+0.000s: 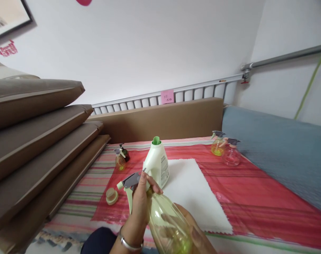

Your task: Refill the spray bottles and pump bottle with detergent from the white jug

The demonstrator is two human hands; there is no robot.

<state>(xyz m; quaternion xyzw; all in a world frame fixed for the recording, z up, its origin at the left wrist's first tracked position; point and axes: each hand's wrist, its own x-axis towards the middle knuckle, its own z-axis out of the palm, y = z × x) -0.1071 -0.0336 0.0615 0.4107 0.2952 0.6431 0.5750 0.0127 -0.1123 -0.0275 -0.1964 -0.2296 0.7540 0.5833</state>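
A clear yellow-green spray bottle (pixel 165 218) is held tilted close to the camera, with some yellow liquid low inside. My left hand (pixel 143 199), with a silver bangle on the wrist, is closed round its neck, just below the grey and pale green trigger head (pixel 131 180). Around the lower body of the bottle wraps my right hand (pixel 196 231). Behind them a white jug (pixel 156 160) with an open green spout stands upright on a white cloth (pixel 194 190). A pale round cap (pixel 111 196) lies left of the trigger head.
Two small spray bottles (pixel 120 160) stand at the back left; a yellow one (pixel 217 145) and a pink one (pixel 231 155) stand at the back right. Stacked cushions (pixel 41 141) rise on the left. A blue-grey covered surface (pixel 277 148) borders the right.
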